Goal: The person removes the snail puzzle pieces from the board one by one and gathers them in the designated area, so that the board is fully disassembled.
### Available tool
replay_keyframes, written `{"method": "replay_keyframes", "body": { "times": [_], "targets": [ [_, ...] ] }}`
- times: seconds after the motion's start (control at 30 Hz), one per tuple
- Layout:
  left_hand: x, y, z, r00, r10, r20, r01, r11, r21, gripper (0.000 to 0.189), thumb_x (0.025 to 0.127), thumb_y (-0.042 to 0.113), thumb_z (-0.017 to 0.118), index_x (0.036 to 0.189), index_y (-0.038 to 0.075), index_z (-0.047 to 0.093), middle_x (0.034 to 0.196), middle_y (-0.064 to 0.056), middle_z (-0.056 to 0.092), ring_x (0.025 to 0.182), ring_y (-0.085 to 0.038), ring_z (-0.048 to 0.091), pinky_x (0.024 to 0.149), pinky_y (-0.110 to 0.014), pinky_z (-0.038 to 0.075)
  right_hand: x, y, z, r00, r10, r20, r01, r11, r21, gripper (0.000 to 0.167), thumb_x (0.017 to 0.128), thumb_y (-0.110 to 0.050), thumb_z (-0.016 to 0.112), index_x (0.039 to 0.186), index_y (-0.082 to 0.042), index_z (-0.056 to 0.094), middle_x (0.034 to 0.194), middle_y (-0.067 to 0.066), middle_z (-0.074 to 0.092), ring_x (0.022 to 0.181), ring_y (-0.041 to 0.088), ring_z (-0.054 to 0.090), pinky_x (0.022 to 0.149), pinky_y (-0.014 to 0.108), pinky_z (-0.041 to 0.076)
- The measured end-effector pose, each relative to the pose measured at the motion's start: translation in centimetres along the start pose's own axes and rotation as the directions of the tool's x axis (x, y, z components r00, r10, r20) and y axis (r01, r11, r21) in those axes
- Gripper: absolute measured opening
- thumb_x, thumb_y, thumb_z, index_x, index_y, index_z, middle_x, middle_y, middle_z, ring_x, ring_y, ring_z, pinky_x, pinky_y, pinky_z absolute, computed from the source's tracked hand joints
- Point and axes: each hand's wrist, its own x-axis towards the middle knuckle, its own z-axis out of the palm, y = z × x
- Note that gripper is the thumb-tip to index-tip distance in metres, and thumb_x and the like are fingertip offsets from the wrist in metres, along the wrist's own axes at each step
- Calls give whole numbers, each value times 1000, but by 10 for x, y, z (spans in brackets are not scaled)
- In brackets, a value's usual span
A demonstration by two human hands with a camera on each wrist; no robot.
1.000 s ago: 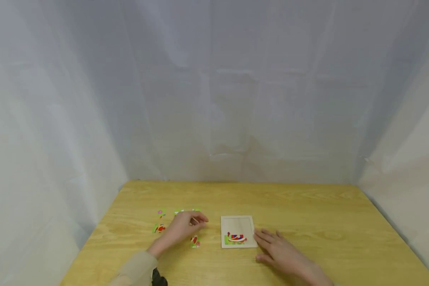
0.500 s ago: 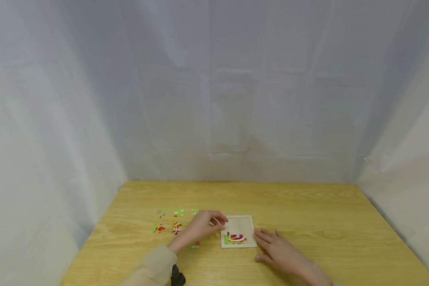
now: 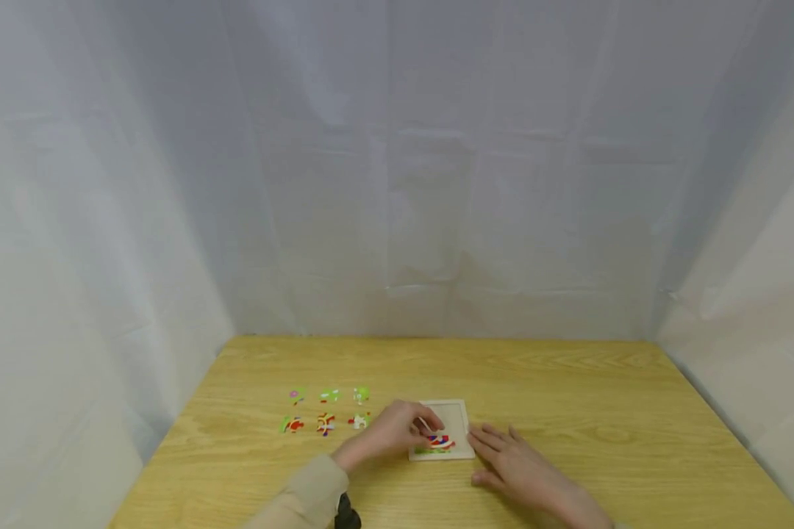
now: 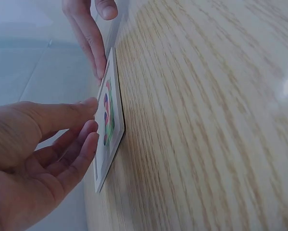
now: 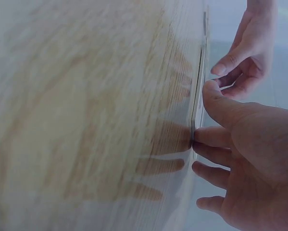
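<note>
My left hand (image 3: pixel 397 430) is over the left part of a square wooden puzzle tray (image 3: pixel 459 417). Its thumb and fingers pinch a puzzle piece, of which only a thin pale edge shows in the head view. In the left wrist view the left hand's fingertips (image 4: pixel 90 102) are close to the tray's surface. Joined pieces (image 3: pixel 442 442) in red, blue, white and green lie at the tray's near side, partly covered by that hand. My right hand (image 3: pixel 519 470) lies with extended fingers against the tray's right edge, also visible in the right wrist view.
Left of the tray, loose puzzle pieces lie in rows on the wooden table (image 3: pixel 569 389), among them a green-and-white piece (image 3: pixel 361 395) and a red-and-yellow one (image 3: pixel 326 423). Pale sheeting (image 3: pixel 397 220) hangs behind the table and at both sides.
My left hand has moved right, from beside the loose pieces to over the tray, with the pinched piece. The right hand stays at the tray's edge.
</note>
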Motion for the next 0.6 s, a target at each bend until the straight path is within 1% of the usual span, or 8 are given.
{"method": "replay_keyframes", "body": {
  "times": [0.17, 0.33, 0.6],
  "targets": [
    [1, 3, 3, 999, -6, 35, 3, 996, 91, 29, 81, -5, 80, 108, 5, 76, 102, -3, 75, 90, -8, 67, 77, -18, 53, 0, 0, 0, 1000, -9, -6, 9, 1000, 11, 66, 101, -46, 56, 144, 3, 51, 149, 21, 51, 135, 44, 48, 105, 71, 35],
    [3, 5, 3, 998, 9, 56, -20, 982, 185, 32, 79, -6, 80, 109, 6, 76, 100, -1, 74, 89, -6, 65, 78, -17, 52, 0, -1, 0, 1000, -15, -16, 16, 1000, 17, 66, 101, -46, 56, 144, 4, 52, 149, 21, 51, 135, 45, 48, 105, 71, 35],
    [5, 8, 4, 996, 9, 84, -34, 954, 298, 30, 79, -2, 83, 107, 9, 78, 93, 3, 69, 83, -5, 59, 73, -17, 47, 0, 0, 1, 1000, 14, 19, -15, 999, 46, 69, 101, -49, 54, 147, 2, 49, 152, 19, 48, 138, 43, 45, 108, 70, 32]
  ]
}}
